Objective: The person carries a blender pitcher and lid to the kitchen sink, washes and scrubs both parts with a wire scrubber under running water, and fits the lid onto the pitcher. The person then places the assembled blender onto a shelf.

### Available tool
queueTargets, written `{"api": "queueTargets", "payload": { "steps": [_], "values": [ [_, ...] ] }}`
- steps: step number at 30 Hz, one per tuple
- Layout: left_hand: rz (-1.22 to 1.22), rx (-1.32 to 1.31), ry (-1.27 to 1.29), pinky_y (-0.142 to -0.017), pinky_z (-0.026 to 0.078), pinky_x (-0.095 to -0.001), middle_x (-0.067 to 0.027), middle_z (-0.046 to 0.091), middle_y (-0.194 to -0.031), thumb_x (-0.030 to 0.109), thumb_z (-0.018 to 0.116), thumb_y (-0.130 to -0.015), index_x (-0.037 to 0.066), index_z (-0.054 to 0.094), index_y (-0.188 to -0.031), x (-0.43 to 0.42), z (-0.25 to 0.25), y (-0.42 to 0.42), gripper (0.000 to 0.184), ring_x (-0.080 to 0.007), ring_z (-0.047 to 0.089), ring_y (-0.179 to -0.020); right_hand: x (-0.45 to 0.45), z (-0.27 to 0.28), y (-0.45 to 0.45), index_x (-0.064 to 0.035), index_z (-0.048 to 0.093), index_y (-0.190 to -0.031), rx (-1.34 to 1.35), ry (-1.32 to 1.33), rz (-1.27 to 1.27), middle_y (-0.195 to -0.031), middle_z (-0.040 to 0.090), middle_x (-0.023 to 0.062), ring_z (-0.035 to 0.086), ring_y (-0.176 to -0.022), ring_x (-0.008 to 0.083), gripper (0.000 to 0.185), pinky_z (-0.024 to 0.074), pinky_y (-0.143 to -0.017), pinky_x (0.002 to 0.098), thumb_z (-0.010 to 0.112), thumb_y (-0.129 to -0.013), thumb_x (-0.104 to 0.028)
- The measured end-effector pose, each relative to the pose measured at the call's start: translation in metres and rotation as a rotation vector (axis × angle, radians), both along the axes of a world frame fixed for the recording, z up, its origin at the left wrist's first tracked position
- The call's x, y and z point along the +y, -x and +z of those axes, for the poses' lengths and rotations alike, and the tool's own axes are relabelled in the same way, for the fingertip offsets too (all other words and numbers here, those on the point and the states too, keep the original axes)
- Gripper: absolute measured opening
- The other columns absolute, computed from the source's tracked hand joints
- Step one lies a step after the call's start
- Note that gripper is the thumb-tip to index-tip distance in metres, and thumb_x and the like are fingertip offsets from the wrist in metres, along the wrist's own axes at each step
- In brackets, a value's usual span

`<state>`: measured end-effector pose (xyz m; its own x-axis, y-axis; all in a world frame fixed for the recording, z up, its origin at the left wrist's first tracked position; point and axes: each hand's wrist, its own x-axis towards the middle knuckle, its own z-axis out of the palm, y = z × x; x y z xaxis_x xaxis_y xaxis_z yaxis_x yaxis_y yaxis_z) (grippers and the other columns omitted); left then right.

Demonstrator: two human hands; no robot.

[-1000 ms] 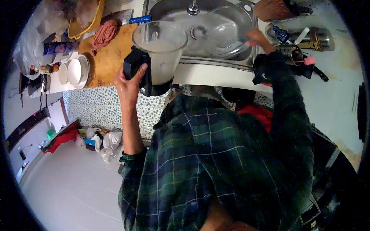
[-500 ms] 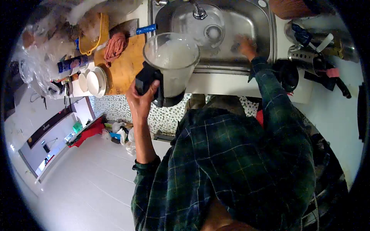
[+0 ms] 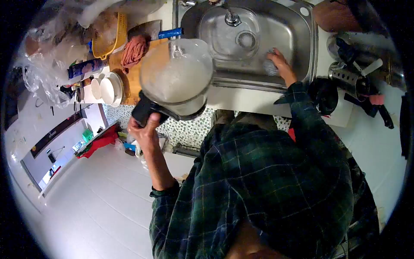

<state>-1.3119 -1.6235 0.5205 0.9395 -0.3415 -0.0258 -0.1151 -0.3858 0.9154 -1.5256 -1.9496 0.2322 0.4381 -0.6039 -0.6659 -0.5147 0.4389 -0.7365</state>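
My left hand (image 3: 145, 133) is closed around the black handle of a clear blender jug (image 3: 177, 80). The jug is held in the air at the counter's front edge, its wide mouth tilted up towards me, with whitish suds on the inside. Over the right part of the steel sink (image 3: 297, 41), my right hand (image 3: 282, 67) grips a greyish scouring pad (image 3: 270, 67). Left of that hand a clear round basin (image 3: 207, 36) sits in the sink under the faucet (image 3: 233, 18).
Left of the sink, a wooden cutting board (image 3: 129, 86) carries a pinkish cloth (image 3: 134, 52) and a blue-handled knife (image 3: 170, 33). White bowls (image 3: 110, 90), a yellow basket (image 3: 118, 39) and plastic bags stand further left. Right of the sink is a perforated utensil holder (image 3: 345, 80).
My left hand has brought the jug left and slightly towards me, tipping its mouth further up. My right hand, blurred before, now shows clearly with the scouring pad.
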Motion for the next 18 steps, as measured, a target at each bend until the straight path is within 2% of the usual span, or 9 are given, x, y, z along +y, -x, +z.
{"api": "queueTargets", "payload": {
  "steps": [1,3,5,9,11,12,15,17,18],
  "values": [
    [0.085,0.033,-0.112,-0.058,0.047,-0.0287,-0.0081,0.057,-0.080,0.017,0.067,-0.071,-0.004,0.052,-0.100,0.002,0.006,-0.003,0.039,-0.0149,0.053,-0.064,0.009,0.015,-0.013,-0.0040,0.043,-0.115,0.138,-0.085,-0.063,-0.097,0.058,0.0084,0.055,-0.091,0.0210,0.059,0.0433,-0.075,0.0338,0.067,-0.071,-0.035],
    [0.131,-0.011,0.253,-0.045,0.035,-0.0218,-0.0039,0.058,-0.070,0.021,0.078,-0.061,-0.004,0.060,-0.092,-0.002,0.003,-0.015,0.043,-0.0094,0.047,-0.051,0.015,-0.005,-0.027,-0.0034,0.040,-0.116,0.047,-0.034,-0.048,-0.099,0.057,0.0090,0.055,-0.094,0.0226,0.062,0.0436,-0.076,0.0345,0.066,-0.072,-0.038],
    [0.145,0.001,0.292,-0.046,0.037,-0.0215,-0.0041,0.056,-0.067,0.020,0.077,-0.065,-0.004,0.058,-0.086,0.017,0.003,-0.030,0.038,-0.0097,0.048,-0.051,0.022,-0.040,-0.045,-0.0028,0.037,-0.117,-0.039,0.010,-0.035,-0.102,0.056,0.0095,0.054,-0.097,0.0241,0.065,0.0440,-0.078,0.0352,0.065,-0.073,-0.042],
    [0.155,-0.065,0.334,-0.046,0.039,-0.0227,-0.0038,0.056,-0.063,0.015,0.075,-0.068,-0.004,0.058,-0.083,0.034,-0.003,-0.057,0.030,-0.0098,0.047,-0.047,0.055,-0.112,-0.080,-0.0009,0.037,-0.118,0.233,0.713,0.207,-0.112,0.052,0.0189,0.054,-0.099,0.0288,0.065,0.0458,-0.080,0.0364,0.067,-0.072,-0.035],
    [0.162,-0.098,0.428,-0.045,0.039,-0.0223,-0.0063,0.058,-0.064,0.011,0.075,-0.068,-0.004,0.058,-0.084,0.038,-0.011,-0.069,0.027,-0.0097,0.049,-0.048,0.056,-0.077,-0.056,0.0009,0.037,-0.120,0.022,0.445,0.172,-0.111,0.053,0.0197,0.057,-0.096,0.0300,0.062,0.0481,-0.079,0.0360,0.067,-0.072,-0.025],
    [0.150,-0.078,0.459,-0.044,0.039,-0.0220,-0.0062,0.058,-0.064,0.011,0.075,-0.068,-0.004,0.059,-0.084,0.040,-0.010,-0.074,0.028,-0.0095,0.049,-0.049,0.054,-0.063,-0.046,-0.0007,0.039,-0.117,-0.094,0.356,0.102,-0.104,0.057,0.0151,0.059,-0.090,0.0261,0.055,0.0492,-0.076,0.0336,0.065,-0.074,-0.022],
    [0.114,-0.084,0.453,-0.042,0.034,-0.0223,0.0001,0.051,-0.060,0.015,0.071,-0.074,0.002,0.056,-0.082,0.050,-0.018,-0.097,0.021,-0.0089,0.044,-0.047,0.052,0.063,-0.040,-0.0023,0.043,-0.120,0.033,0.210,0.004,-0.096,0.056,0.0095,0.057,-0.086,0.0212,0.051,0.0484,-0.078,0.0316,0.062,-0.075,-0.017],
    [0.097,-0.042,0.533,-0.045,0.036,-0.0205,-0.0054,0.059,-0.069,0.018,0.078,-0.064,-0.003,0.059,-0.084,0.061,-0.033,-0.112,0.034,-0.0086,0.049,-0.051,0.051,0.131,-0.052,-0.0025,0.051,-0.112,-0.462,-0.233,-0.245,-0.100,0.058,0.0099,0.058,-0.091,0.0214,0.039,0.0475,-0.082,0.0337,0.060,-0.075,-0.013],
    [0.159,-0.024,0.510,-0.046,0.036,-0.0206,-0.0045,0.060,-0.070,0.018,0.077,-0.064,-0.002,0.060,-0.085,0.053,-0.026,-0.099,0.034,-0.0080,0.048,-0.052,0.051,0.169,-0.053,-0.0027,0.053,-0.110,-0.638,-0.196,-0.211,-0.104,0.057,0.0100,0.057,-0.096,0.0209,0.037,0.0460,-0.085,0.0335,0.059,-0.076,-0.013]
  ]
}}
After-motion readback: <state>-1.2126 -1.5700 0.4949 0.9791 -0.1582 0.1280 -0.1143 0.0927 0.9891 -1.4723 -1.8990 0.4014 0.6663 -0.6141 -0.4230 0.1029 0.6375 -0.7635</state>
